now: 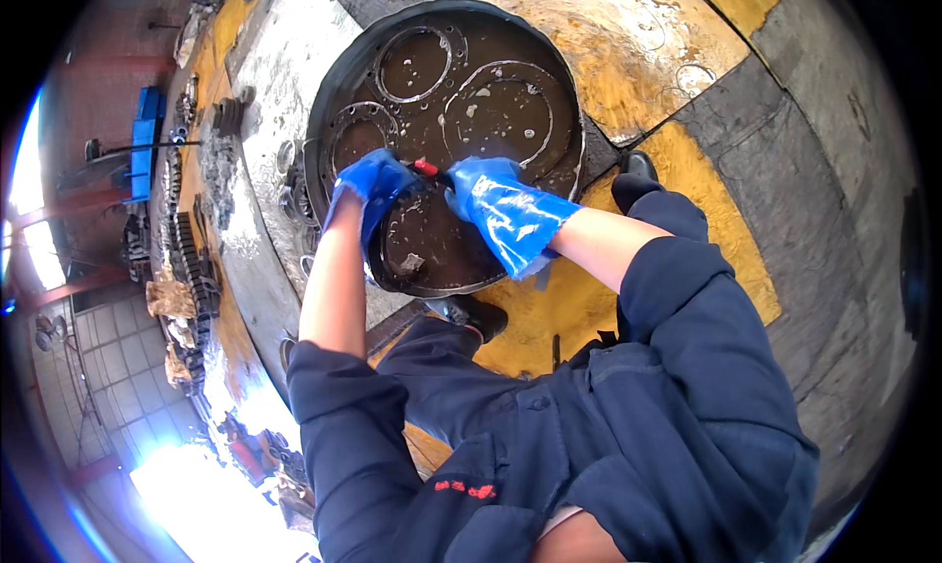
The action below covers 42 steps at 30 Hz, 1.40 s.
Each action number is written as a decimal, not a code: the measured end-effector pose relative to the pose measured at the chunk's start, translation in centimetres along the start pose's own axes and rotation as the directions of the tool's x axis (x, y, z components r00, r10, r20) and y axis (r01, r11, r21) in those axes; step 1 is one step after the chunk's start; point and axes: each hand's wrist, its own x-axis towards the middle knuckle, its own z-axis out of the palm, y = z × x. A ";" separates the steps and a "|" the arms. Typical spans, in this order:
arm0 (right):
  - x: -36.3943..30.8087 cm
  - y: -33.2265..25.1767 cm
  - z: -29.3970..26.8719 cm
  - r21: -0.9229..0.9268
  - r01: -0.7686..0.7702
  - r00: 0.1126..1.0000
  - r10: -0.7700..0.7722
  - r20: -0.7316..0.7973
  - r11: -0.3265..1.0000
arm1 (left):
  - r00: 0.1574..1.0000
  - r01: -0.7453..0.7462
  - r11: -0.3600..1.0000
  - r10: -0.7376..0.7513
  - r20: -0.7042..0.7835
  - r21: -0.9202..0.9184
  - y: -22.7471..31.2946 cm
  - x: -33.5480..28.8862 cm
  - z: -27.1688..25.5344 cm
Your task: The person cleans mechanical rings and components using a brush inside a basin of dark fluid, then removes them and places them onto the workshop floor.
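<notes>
Both my hands wear glossy blue gloves and work over a wide round tub (577,141) of dark, murky liquid. My right hand (483,184) is closed on a small tool with a red end (425,167) and a dark part toward my palm; its exact kind is unclear. Opposite it, my left hand (377,182) has its fingers curled at the tub's left side, near the red end. What lies in those fingers is hidden. Flat metal rings sit in the liquid: one ring (450,70) at the far side, another ring (392,121) just beyond my left hand.
Stained metal sheets (638,43) and dark mats (775,160) cover the floor. My shoes (640,165) stand close to the tub's near and right sides. Along the left lie chain-like metal parts (184,259), smaller rings and a blue box (146,136).
</notes>
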 end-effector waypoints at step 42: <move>-1.8 0.6 -5.6 0.591 0.160 0.962 0.009 -0.272 0.791 | 0.991 0.068 0.661 -0.134 -0.029 -0.747 -7.9 -6.8 7.3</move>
